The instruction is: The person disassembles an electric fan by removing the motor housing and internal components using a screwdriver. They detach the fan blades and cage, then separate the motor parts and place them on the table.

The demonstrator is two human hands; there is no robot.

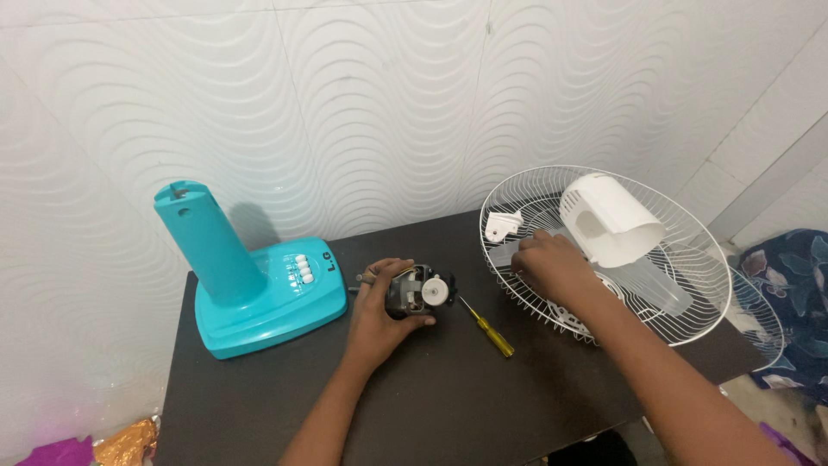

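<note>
Holding and reaching: a table fan lies in parts; one hand steadies the motor while the other picks inside the grille.
Table point(448, 406): dark top against a white wavy-patterned wall, carrying every part named below.
Wire grille point(690, 259): round white fan guard lying dished side up at the right end of the table, partly over its edge; a second guard seems to sit under it.
Teal base point(259, 293): fan stand with a tilted column and a row of white push-buttons, at the left end, well apart from both hands.
White cover point(614, 220): curved plastic motor housing resting inside the grille, just beyond the right hand.
Right hand point(552, 263): reaching into the grille, fingers curled down on its wires near the rim; whether they pinch a small part I cannot tell.
Left hand point(379, 315): wrapped around the motor from the left, fingers closed on its body.
Motor point(418, 292): small dark unit with a white front piece, on the table at mid-width, between base and grille.
Screwdriver point(487, 326): yellow handle, lying free just right of the motor.
White bracket point(502, 226): small piece inside the grille's left rim.
Step, as I judge it: gathering parts at the motor; the next move calls for a firm pinch in the grille and a steady motor.
</note>
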